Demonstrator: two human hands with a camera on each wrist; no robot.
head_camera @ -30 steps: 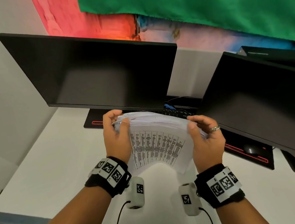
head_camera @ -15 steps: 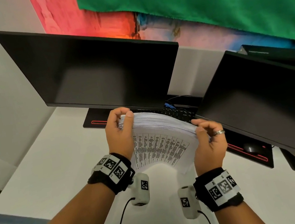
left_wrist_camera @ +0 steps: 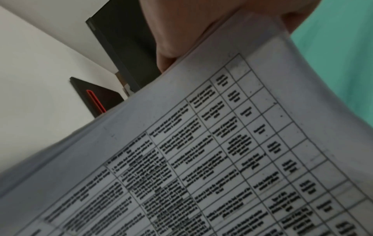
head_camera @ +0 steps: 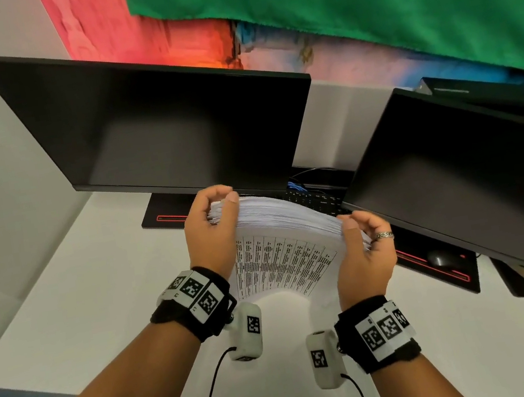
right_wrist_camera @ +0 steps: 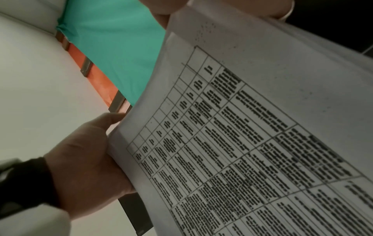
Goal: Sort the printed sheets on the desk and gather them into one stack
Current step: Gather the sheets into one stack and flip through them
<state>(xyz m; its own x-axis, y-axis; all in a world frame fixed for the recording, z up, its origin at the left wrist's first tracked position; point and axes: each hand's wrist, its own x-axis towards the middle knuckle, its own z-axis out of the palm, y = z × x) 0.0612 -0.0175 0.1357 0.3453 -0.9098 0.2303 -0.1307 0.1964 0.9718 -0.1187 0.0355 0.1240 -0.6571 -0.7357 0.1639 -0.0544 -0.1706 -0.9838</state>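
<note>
Compared with one second ago, both hands are sitting slightly higher on the stack of printed sheets [head_camera: 288, 228], the left thumb is curling over its top edge, and the right fingers are closing in on the right end.

The stack is being held on edge in the air, above the middle of the white worktop [head_camera: 62, 301] and in front of the two monitors, clear of the surface. The left hand [head_camera: 212, 231] is clamping the left end, thumb on the near face and fingers behind. The right hand [head_camera: 364, 255] is clamping the right end in the same way, so both grips are closed on the paper. Holding the sheets upright between two end grips is probably serving to let loose sheets settle and the edges align, ahead of tapping or squaring.

The near face is bowing toward the person and is showing a printed table of ruled rows and columns. Its text is too blurred in every view to be read. The wrist bands are carrying black-and-white square marker codes; no brand is legible.

Behind the stack, a keyboard [head_camera: 316, 198] is lying near the far edge. The left monitor [head_camera: 156, 133] and right monitor [head_camera: 466, 185] are both dark. A mouse [head_camera: 439, 259] is resting on a black mat with red trim toward the right edge.
</note>
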